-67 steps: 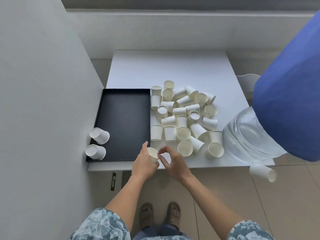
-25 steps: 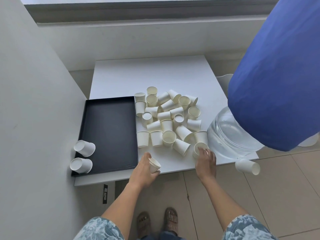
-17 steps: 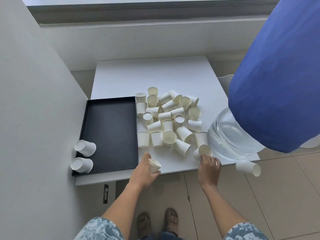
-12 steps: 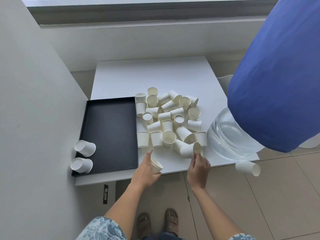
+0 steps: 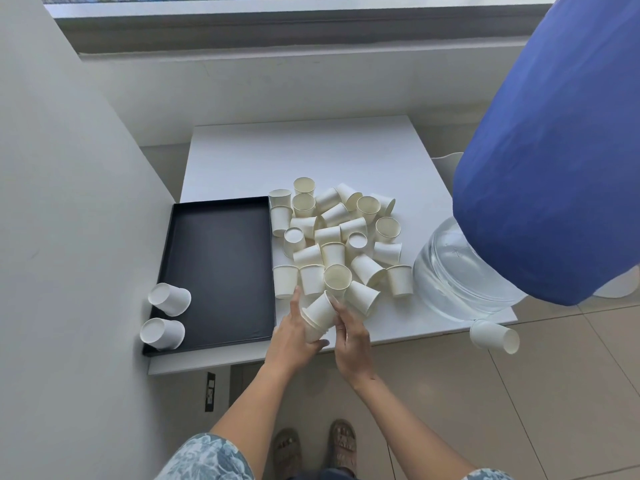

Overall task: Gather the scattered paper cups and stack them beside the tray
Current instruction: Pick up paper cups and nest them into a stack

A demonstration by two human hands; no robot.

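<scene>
Several white paper cups [image 5: 334, 233] lie scattered, upright and tipped, on the white table [image 5: 311, 157] just right of the black tray [image 5: 221, 265]. My left hand [image 5: 294, 336] holds a small nested stack of cups [image 5: 313, 329] above the table's front edge. My right hand [image 5: 349, 329] grips another cup [image 5: 320, 308], mouth down, sliding over the top of that stack. Two cups [image 5: 166, 315] lie on their sides at the tray's left edge against the wall.
A clear water bottle [image 5: 457, 278] with a blue cover [image 5: 554, 168] fills the right side and overhangs the table. One cup [image 5: 493, 336] shows below the table's front right corner. A grey wall [image 5: 69, 237] borders the left. Tiled floor and my sandalled feet lie below.
My right hand reached to the right, picked a cup from the pile's front, and brought it left onto the stack in my left hand. The camera view shifted slightly.
</scene>
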